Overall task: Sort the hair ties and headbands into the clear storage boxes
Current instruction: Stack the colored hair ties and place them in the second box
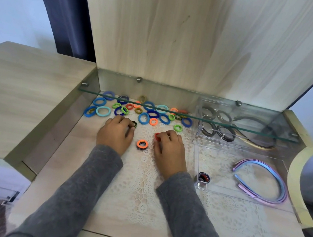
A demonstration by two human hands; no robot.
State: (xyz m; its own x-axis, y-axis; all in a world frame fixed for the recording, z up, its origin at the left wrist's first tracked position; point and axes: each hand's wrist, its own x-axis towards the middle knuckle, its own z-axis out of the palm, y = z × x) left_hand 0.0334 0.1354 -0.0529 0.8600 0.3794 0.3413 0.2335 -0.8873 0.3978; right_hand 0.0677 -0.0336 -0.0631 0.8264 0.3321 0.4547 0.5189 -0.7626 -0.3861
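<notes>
Pinching a red hair tie (157,136) in the right hand (169,151), curling the left hand (114,135) round a dark hair tie (134,124), flanking an orange-topped stack (142,144) lying on the desk (64,162).

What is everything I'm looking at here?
loose hair ties: dozens; blue, teal, green, orange; at the back
lace mat: one, white, centre
tie stack: one, orange over dark, mid-mat
near box: one, clear, right
pastel headbands: few, pink and blue, inside it
boxed ties: few, red and dark, its corner
far box: one, clear, behind it
dark headbands: several, far box
dark tie bundles: four, far box
glass shelf: one, over the back
left grip: hand, holding dark tie
right grip: hand, pinching red tie
</notes>
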